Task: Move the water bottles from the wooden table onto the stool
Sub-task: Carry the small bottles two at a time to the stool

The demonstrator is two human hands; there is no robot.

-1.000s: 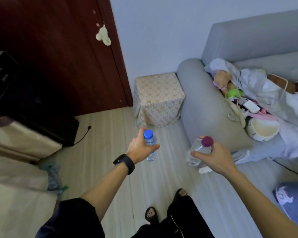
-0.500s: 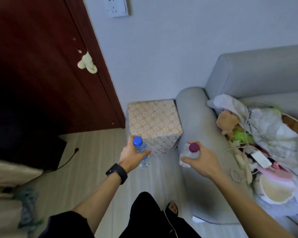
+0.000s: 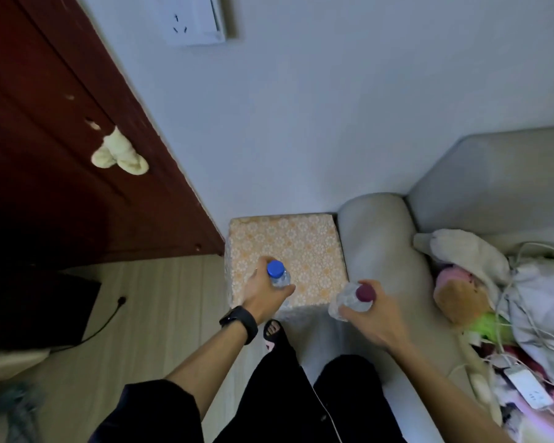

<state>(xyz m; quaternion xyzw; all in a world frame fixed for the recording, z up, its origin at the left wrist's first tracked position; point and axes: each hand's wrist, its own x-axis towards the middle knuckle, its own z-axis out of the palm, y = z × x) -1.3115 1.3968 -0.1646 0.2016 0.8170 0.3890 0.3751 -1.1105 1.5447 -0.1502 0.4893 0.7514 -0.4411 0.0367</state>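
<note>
L hand (image 3: 263,295), R hand (image 3: 370,318) grip bottles (image 3: 277,276) over stool (image 3: 304,247).

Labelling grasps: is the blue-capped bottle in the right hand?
No, the right hand grips the purple-capped bottle; the blue-capped bottle is in the left hand.

Both bare forearms reach forward and down, the left one coming out of a dark sleeve. The left grip (image 3: 263,298), with a black watch (image 3: 239,322) on its wrist, curls round a blue-capped bottle (image 3: 277,274) just below the cap. The right grip (image 3: 370,321), knuckles up, clasps a maroon-capped bottle (image 3: 349,300) near its neck.
</note>
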